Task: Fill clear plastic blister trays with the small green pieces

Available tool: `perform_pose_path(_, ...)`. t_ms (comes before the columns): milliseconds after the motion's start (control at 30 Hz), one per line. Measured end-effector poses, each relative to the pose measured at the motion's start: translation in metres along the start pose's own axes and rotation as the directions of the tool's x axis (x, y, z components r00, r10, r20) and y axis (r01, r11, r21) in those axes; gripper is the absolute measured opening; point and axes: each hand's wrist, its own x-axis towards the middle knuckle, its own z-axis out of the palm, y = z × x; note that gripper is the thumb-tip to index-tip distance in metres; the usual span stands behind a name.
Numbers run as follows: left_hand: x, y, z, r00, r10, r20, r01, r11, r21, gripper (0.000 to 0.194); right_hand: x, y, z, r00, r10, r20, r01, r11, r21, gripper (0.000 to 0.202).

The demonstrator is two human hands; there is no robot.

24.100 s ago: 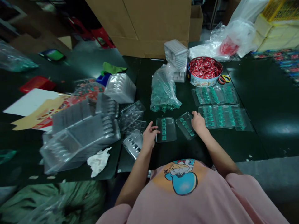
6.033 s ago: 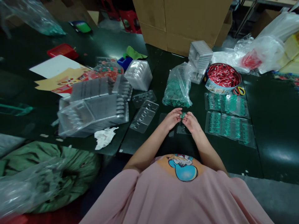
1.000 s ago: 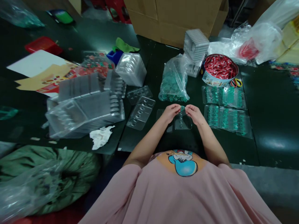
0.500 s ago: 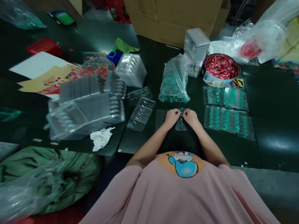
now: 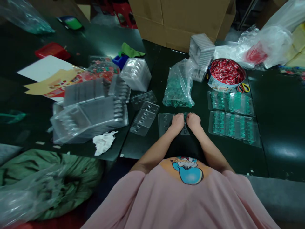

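Note:
Both hands are over a clear plastic blister tray (image 5: 164, 124) lying flat on the dark green table in front of me. My left hand (image 5: 177, 122) is closed, its fingertips tucked down at the tray's far part. Close beside it, my right hand (image 5: 193, 121) is curled the same way. A bit of green shows between the hands, but what their fingertips hold is hidden. Just beyond lies a clear bag of small green plastic pieces (image 5: 178, 89). On the right are trays filled with green pieces (image 5: 230, 124), with another filled pair (image 5: 231, 102) behind.
Loose trays (image 5: 145, 118) and tall tray stacks (image 5: 95, 111) stand left, near a crumpled white tissue (image 5: 104, 142). A round tin of red-wrapped packets (image 5: 226, 72) and scissors (image 5: 243, 87) are back right. A cardboard box (image 5: 183, 22) stands behind.
The fingers, earlier pinching at a small green piece over the tray, are now curled further down, with the hands slightly closer together. The whole view has shifted a little.

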Motion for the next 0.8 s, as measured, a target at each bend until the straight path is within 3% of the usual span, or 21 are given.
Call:
perform_pose_path(167,-0.009,-0.005,-0.010,0.998,0.059,-0.033,-0.060,0.998,-0.032,0.029,-0.003,0.010,-0.004,0.998,-0.053,-0.015,0.054,0.997,0.055,0.024)
perform_pose_path(300,-0.016,-0.008,-0.014,0.977,0.183,-0.112,-0.192,0.978,-0.078,0.030,-0.007,0.023,-0.008,0.996,-0.058,-0.062,0.068,0.985,0.158,0.020)
perform_pose_path(467,-0.011,-0.004,-0.011,0.973,0.231,0.018,-0.230,0.972,-0.042,0.019,0.000,0.024,-0.006,0.986,-0.111,-0.124,0.137,0.964,0.226,0.016)
perform_pose_path(633,-0.004,0.004,-0.008,0.978,0.206,0.033,-0.204,0.977,-0.064,0.019,0.032,0.008,-0.010,0.974,-0.169,-0.154,0.186,0.977,0.107,0.019)
perform_pose_path(800,-0.009,-0.004,-0.016,0.969,0.246,-0.035,-0.247,0.937,-0.246,0.029,0.053,0.001,-0.016,0.978,-0.111,-0.176,0.086,0.986,-0.143,0.027)
